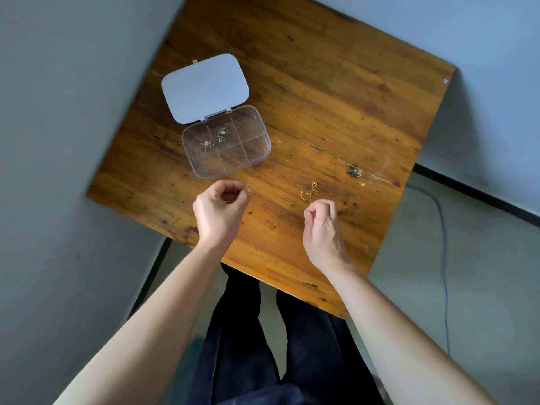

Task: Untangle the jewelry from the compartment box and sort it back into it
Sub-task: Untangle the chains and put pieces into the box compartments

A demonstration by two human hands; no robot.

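Note:
A clear compartment box point(258, 158) lies open at the table's left, its pale lid point(204, 87) folded back. Two of its back compartments each hold a small tangle of jewelry point(207, 144), the second tangle point(222, 133) lying right of the first. A gold chain point(310, 192) lies bunched on the wood to the right of the box. My right hand point(321, 229) is pinched at the chain's near end. Just in front of the box, my left hand point(220, 210) has thumb and forefinger pinched on a tiny pale piece point(247, 187), too small to identify.
The wooden table point(321, 97) stands in a corner between grey walls. A dark cable point(444, 258) hangs down to the floor on the right. My legs in dark trousers point(242, 331) are below the near edge.

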